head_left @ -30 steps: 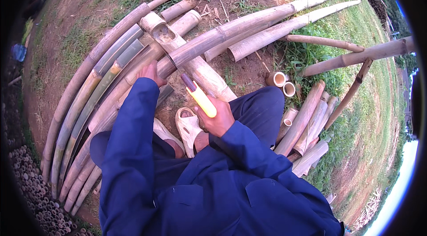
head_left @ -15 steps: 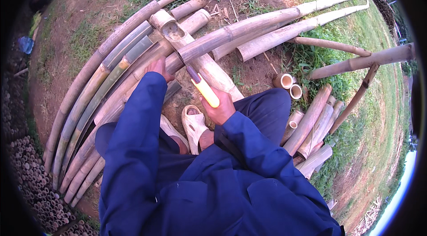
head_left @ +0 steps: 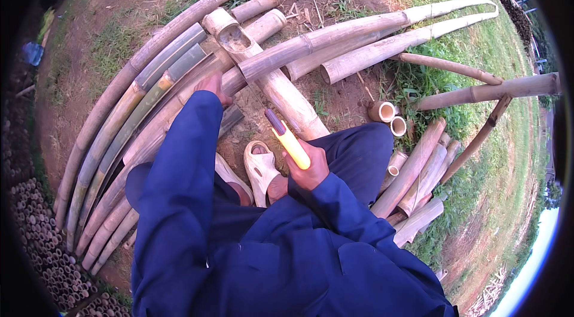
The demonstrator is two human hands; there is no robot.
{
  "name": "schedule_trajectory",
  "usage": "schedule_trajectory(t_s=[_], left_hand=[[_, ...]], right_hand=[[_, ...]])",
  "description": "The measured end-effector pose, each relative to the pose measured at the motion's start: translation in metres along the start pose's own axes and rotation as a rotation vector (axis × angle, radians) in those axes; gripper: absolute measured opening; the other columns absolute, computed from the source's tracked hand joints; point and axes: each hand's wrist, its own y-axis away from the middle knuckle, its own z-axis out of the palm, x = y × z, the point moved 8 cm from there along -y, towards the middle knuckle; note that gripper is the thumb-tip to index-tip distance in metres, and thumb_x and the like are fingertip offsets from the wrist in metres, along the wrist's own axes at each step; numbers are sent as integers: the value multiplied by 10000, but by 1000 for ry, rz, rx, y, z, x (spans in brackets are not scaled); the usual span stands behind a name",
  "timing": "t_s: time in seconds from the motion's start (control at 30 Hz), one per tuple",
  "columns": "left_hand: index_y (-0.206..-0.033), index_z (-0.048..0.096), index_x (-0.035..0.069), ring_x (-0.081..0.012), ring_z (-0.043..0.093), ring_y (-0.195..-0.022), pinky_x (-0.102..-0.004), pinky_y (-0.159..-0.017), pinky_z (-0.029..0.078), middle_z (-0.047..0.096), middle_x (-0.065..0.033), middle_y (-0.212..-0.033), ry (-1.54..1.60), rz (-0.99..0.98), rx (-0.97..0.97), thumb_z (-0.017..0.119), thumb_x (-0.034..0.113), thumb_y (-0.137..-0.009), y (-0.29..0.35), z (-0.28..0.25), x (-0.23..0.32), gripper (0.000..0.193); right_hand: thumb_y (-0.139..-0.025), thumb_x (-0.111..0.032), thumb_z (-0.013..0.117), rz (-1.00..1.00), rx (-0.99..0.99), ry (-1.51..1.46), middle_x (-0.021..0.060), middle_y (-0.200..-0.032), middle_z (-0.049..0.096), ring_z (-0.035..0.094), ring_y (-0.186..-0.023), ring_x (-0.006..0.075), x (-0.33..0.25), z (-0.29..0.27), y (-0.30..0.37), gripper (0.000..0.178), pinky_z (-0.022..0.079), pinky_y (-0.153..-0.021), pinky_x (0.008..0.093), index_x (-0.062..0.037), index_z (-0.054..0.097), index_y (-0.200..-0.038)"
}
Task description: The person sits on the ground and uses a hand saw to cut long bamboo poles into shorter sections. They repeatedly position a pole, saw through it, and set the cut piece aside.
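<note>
My left hand [head_left: 214, 88] is closed on a bamboo pole [head_left: 232, 82], left of a pale bamboo log [head_left: 287, 98] with a notch cut near its far end. Its fingers are partly hidden by my wrist and sleeve. My right hand [head_left: 309, 167] grips the yellow handle of a hand saw [head_left: 289, 140] above my right knee. The saw's dark purple front part points toward the poles, and its thin blade is seen nearly edge-on. Across the notched log rests a long bamboo pole [head_left: 323, 42], its near end close to my left hand.
Several long bamboo poles [head_left: 128, 98] curve along my left. Two short cut bamboo tubes [head_left: 382, 112] stand right of my knee, above a heap of bamboo pieces [head_left: 412, 173]. A propped bamboo frame [head_left: 496, 87] is at the right. Many cut tubes [head_left: 45, 239] are stacked at the far left.
My right hand has drawn the saw back toward my body and slightly right, away from the poles. My left hand stays on the bamboo pole.
</note>
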Motion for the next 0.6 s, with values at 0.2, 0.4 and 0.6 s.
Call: schedule_trajectory(t_s=[0.2, 0.4, 0.6], left_hand=[[-1197, 572, 92, -353, 684, -1050, -440, -960, 510, 679, -164, -1104, -236, 78, 425, 917, 265, -627, 19, 6, 14, 688], [-1260, 541, 80, -370, 647, -1150, -468, -1011, 483, 663, -164, -1228, -292, -5, 359, 940, 347, -650, 7, 38, -15, 777], [-1148, 581, 52, -403, 677, -1119, -492, -954, 534, 711, -231, -1122, -59, -8, 75, 928, 261, -630, 2, 11, -6, 657]], right_hand=[[-912, -73, 749, -51, 44, -15, 139, -700, 645, 653, -596, 223, 2, 4, -3, 147, 512, -609, 338, 21, 692, -1009], [-896, -49, 738, -5, -13, -14, 177, -740, 668, 707, -661, 338, -17, -4, 2, 111, 524, -609, 385, 3, 665, -962], [-881, -29, 765, -33, -9, 144, 147, -766, 682, 702, -650, 319, -37, -56, 72, 140, 529, -610, 367, -3, 707, -1006]])
